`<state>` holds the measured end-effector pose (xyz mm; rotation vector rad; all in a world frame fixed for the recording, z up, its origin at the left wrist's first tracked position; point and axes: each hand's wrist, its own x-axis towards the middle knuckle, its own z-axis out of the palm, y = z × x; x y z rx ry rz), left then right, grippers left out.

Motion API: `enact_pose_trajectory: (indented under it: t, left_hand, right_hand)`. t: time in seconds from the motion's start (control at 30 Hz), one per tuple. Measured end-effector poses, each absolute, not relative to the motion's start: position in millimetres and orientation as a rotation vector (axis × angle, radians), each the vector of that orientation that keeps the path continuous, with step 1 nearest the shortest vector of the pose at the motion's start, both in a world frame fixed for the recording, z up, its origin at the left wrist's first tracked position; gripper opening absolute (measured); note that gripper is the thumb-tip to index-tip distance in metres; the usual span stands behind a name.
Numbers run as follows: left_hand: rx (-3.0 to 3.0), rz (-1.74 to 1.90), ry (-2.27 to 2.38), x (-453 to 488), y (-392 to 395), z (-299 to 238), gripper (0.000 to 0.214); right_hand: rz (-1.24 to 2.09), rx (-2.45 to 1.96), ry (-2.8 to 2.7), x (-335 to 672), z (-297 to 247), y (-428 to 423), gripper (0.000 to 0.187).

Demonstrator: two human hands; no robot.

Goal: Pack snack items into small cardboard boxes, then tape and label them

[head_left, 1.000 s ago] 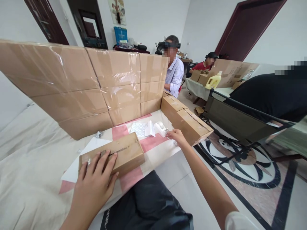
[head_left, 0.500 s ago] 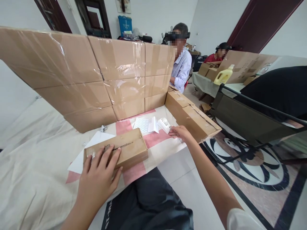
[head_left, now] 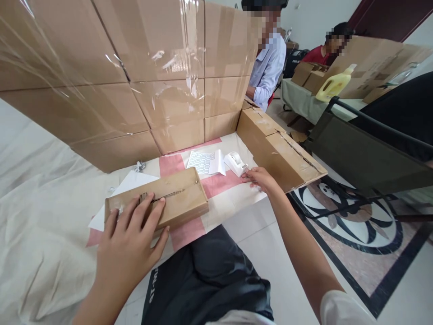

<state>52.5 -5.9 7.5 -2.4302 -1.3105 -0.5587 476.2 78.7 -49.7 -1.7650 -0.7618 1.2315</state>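
A flat brown cardboard box [head_left: 179, 194] lies on the cloth-covered table in front of me. My left hand [head_left: 130, 241] rests flat on its near left part with the fingers spread. My right hand [head_left: 260, 177] reaches to the right and touches the table beside a small white tape dispenser [head_left: 236, 163], fingers loosely curled with nothing plainly in them. A white sheet of small labels [head_left: 204, 162] lies just left of the dispenser.
A taped cardboard screen [head_left: 135, 81] stands behind the work area, with a lower cardboard wall [head_left: 280, 151] on the right. White paper [head_left: 130, 183] lies under the box. Two other people sit beyond the screen near a yellow bottle [head_left: 334, 83]. A dark folding frame [head_left: 365, 153] stands right.
My view has tilted down and closer. My right hand has stayed by the tape dispenser, and my left hand stays on the box.
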Motion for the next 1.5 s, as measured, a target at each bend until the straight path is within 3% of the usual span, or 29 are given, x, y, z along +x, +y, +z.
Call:
enact_pose_trajectory:
  t: [0.2, 0.5, 0.67, 1.03, 1.3, 1.5]
  left_hand:
    - [-2.434, -0.54, -1.349, 58, -4, 6, 0.069]
    - [-2.382, -0.547, -1.416, 64, -6, 7, 0.051]
    - [-2.416, -0.517, -1.525, 66, -9, 9, 0.054]
    - [-2.457, -0.508, -1.604, 72, -14, 19, 0.061]
    - [-2.486, -0.695, -1.571, 73, -15, 20, 0.055]
    - [-2.351, -1.108, -1.392, 61, -50, 82, 0.051]
  right_hand:
    - [1.202, -1.792, -0.811, 476, -58, 86, 0.036]
    - [1.178, -1.838, -0.871, 472, -47, 83, 0.032]
    - [1.144, -1.821, -0.92, 465, -48, 76, 0.024]
    - [0.999, -1.661, -0.962, 464, -56, 52, 0.026]
    - [0.929, -1.609, -1.011, 464, -53, 47, 0.03]
    - [0.823, -1.572, -1.006, 459, -42, 39, 0.035]
